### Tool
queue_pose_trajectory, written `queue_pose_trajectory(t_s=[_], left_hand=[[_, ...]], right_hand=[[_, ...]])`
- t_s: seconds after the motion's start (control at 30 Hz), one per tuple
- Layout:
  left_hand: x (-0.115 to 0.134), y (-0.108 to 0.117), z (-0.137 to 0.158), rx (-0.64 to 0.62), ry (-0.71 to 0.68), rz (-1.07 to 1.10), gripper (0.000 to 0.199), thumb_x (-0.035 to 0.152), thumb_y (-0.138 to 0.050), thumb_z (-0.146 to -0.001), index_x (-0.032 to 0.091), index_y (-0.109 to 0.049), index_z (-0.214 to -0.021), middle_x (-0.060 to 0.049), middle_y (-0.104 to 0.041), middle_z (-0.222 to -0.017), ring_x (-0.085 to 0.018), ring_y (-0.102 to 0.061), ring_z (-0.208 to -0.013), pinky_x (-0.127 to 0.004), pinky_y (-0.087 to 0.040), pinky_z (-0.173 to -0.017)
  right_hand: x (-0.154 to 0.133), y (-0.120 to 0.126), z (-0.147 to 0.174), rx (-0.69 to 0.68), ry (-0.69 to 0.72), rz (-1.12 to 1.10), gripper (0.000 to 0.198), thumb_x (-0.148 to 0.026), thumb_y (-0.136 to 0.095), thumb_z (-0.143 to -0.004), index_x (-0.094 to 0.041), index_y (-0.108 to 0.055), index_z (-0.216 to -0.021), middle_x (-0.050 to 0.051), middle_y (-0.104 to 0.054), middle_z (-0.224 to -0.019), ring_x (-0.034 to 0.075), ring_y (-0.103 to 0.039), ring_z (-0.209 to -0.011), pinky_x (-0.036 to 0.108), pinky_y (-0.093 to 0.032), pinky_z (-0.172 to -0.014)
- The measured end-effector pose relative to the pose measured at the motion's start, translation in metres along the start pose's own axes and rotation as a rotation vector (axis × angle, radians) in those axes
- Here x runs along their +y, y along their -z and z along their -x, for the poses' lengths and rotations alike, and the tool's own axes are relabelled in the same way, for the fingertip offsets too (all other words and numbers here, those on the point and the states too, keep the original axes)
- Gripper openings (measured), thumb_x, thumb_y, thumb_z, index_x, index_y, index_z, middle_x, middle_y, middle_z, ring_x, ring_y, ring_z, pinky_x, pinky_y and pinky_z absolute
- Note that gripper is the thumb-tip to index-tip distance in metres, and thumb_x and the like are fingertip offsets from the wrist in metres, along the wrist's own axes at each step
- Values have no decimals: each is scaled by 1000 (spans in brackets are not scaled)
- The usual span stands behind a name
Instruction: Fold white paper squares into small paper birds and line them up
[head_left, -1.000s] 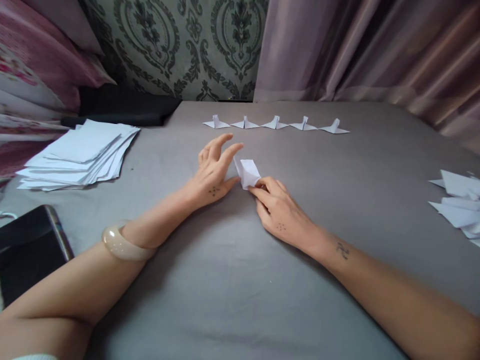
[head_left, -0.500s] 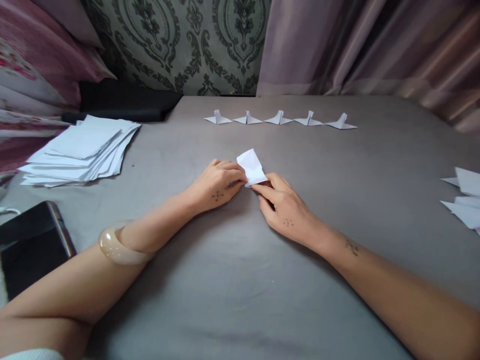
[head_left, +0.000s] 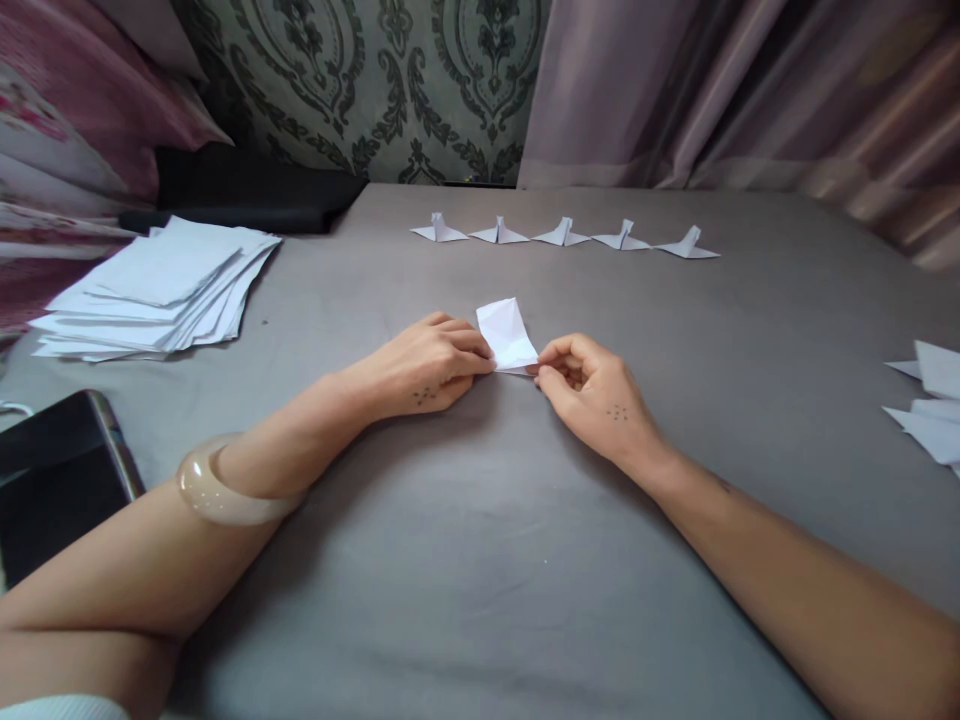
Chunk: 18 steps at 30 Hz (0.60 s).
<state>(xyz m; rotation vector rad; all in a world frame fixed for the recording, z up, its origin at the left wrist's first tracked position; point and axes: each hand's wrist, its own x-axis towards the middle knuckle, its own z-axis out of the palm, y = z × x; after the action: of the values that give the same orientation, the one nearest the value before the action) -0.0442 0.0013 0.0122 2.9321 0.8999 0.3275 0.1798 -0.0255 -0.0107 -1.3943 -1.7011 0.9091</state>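
A small folded piece of white paper [head_left: 508,332] lies between my hands at the middle of the grey cloth surface [head_left: 465,560], with faint creases showing on its upper face. My left hand [head_left: 431,365] pinches its near left corner, fingers pressed together. At the near right corner, my right hand [head_left: 596,395] grips the paper between thumb and forefinger, the other fingers curled in. A thin lower layer shows along the paper's near edge. A pale bangle [head_left: 232,490] rings my left forearm.
Several folded paper birds [head_left: 562,233] stand in a row toward the back. A stack of white paper sheets [head_left: 157,285] lies at left, near a black cloth-like item [head_left: 255,190] and a phone [head_left: 60,475]. More folded paper [head_left: 934,400] sits at the right edge.
My right hand has shifted right along the paper's near edge, its fingers now curled in a pinch at the corner. My left hand stays at the left corner.
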Motion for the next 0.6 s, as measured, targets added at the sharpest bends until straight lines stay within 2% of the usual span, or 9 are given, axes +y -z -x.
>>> queue_pose_trajectory(t_s=[0.1, 0.23, 0.43, 0.6], left_hand=[[-1, 1, 0, -23, -41, -28, 34, 13, -42, -90, 19, -70, -109, -9, -70, -114, -22, -61, -102, -36, -41, -92], [-4, -2, 1, -24, -62, -41, 38, 12, -42, -90, 21, -67, -117, -8, -69, -113, -22, -60, -101, -35, -41, -90], [-4, -5, 1, 39, -75, 58, 39, 7, -41, -89, 20, -69, -112, -9, -68, -112, -21, -59, -101, -34, -45, -89], [-2, -5, 0, 31, -28, 192, 38, 4, -39, -88, 16, -70, -106, -11, -69, -109, -20, -63, -98, -31, -49, -87]], right_hand=[[0, 0, -3, 15, -60, -60, 11, -30, -59, -82, -20, -58, -86, 3, -71, -79, 15, -66, -71, 29, -51, -68], [2, -1, -7, 20, -85, -25, 19, -38, -61, -82, -20, -61, -85, 3, -70, -76, 15, -64, -68, 29, -51, -65], [1, -1, -13, 30, -131, 13, 18, -34, -66, -76, -18, -65, -86, 2, -69, -74, 13, -62, -64, 28, -48, -63], [-2, 0, -14, 32, -137, 73, 17, -29, -64, -75, -19, -66, -89, 3, -71, -77, 14, -62, -64, 28, -48, -62]])
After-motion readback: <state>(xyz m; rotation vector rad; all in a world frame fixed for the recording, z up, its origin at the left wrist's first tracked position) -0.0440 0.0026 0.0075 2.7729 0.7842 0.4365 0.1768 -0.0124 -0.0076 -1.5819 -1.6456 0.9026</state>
